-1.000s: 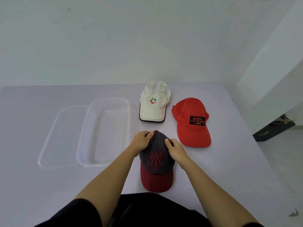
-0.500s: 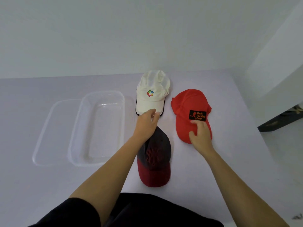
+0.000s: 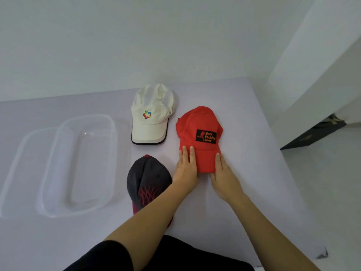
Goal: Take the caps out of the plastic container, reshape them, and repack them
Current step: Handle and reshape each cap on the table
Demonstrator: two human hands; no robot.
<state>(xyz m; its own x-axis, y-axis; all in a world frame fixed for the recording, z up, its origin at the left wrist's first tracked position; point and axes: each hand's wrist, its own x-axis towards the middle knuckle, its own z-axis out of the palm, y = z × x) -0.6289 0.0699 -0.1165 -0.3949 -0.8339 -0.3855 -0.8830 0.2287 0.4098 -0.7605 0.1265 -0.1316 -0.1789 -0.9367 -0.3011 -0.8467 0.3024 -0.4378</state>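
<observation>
A red cap (image 3: 199, 122) with a black patch lies on the table at centre right, brim toward me. My left hand (image 3: 186, 165) holds the brim's left edge and my right hand (image 3: 221, 171) holds its right edge. Fingers lie on top of the brim and both thumbs are hidden beneath it. The brim is bent narrow between the hands. A dark grey cap with a maroon brim (image 3: 148, 177) lies to the left, partly under my left forearm. A white cap (image 3: 152, 114) rests farther back. The clear plastic container (image 3: 115, 153) stands empty at the left.
The container's clear lid (image 3: 17, 167) lies flat against its left side. The table's right edge (image 3: 273, 145) runs close beside the red cap, with floor beyond. A white wall rises behind the table.
My left hand left the dark cap and moved right onto the red cap's brim. My right hand shifted to the brim's right edge. The view tilted and came closer.
</observation>
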